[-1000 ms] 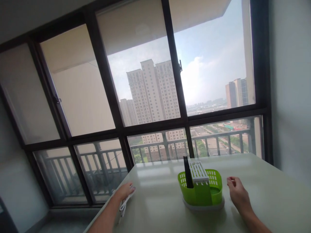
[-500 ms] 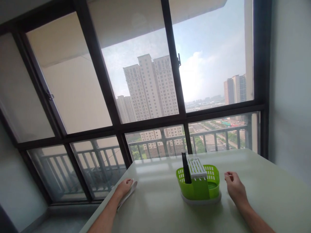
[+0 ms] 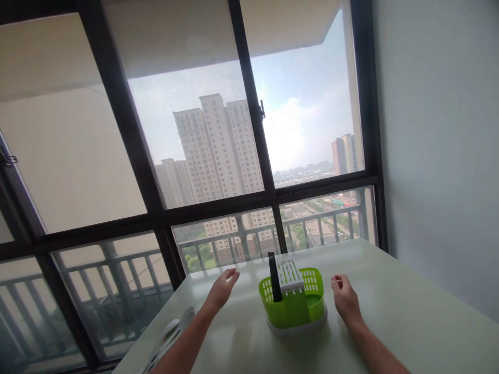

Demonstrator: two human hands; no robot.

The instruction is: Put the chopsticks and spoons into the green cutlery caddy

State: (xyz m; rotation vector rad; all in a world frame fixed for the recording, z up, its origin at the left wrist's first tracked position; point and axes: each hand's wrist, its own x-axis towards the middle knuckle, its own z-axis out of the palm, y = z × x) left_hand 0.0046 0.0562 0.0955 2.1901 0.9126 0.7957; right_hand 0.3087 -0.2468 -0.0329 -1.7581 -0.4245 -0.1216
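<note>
The green cutlery caddy (image 3: 293, 307) stands upright on the pale counter (image 3: 409, 322), near the counter's middle and a little short of the window (image 3: 195, 130). It sits on a white drip tray (image 3: 298, 330) that shows as a rim round its base. Its long axis runs roughly left to right across the view, with the slotted green walls at either end and a solid green divider in the middle. A bunch of black chopsticks (image 3: 273, 278) rises from its left compartment, nearly vertical, tips up. Beside them a white slotted insert (image 3: 290, 273) tilts back toward the window.

The left hand (image 3: 223, 289) is raised just above the counter, left of the caddy and apart from it, the forearm reaching in from the lower left. Its fingers are loosely spread and point toward the window; it grips nothing.

The right hand (image 3: 345, 302) rests low on the counter just right of the caddy, not touching it, forearm coming in from the lower right. Its fingers are curled in a loose fist, knuckles up, and nothing shows in it.

White utensils (image 3: 169, 335) lie at the counter's near left edge, beside the left forearm.
</note>
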